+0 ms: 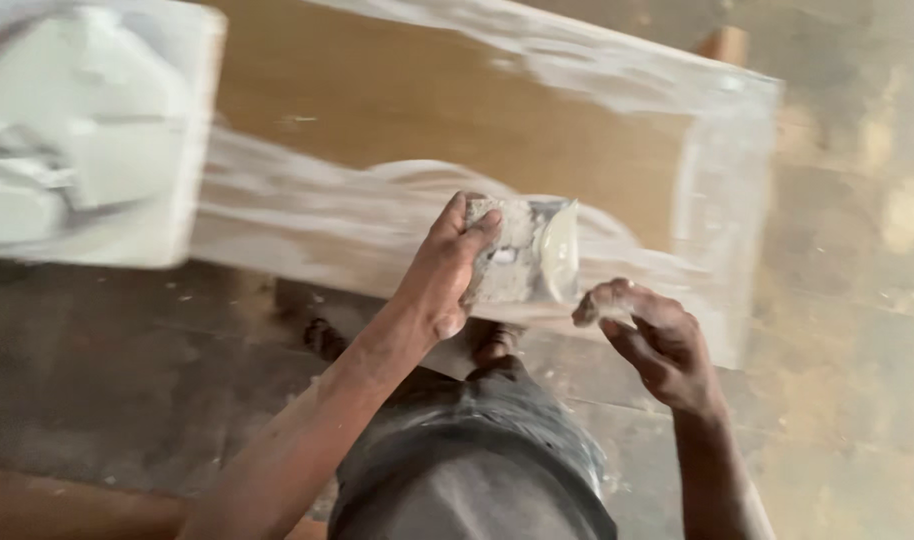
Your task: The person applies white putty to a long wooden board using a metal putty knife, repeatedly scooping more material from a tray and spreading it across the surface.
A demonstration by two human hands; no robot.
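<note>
A flat putty blade (525,252), caked with pale filler, sits at the near edge of a brown wooden board (427,110), toward its right end. The left hand (445,270) is closed around the blade's left side, fingers wrapped over the top and thumb beneath, pressing it against the wood. The right hand (649,335) hovers just beside the blade's right end, loosely curled, its fingertips coated in white paste and pinched lightly together, holding nothing that can be made out. White filler (357,215) is smeared in long streaks along the board's near edge and down its right end. At the far left, a white slab heaped with filler (82,125) lies blurred over the board's left end. Below, the person's dark shorts (477,450) and the dusty floor (847,300) show.

To spread well here, I judge the blade should be kept at a low angle with even pressure, drawn in one long stroke along the edge.
</note>
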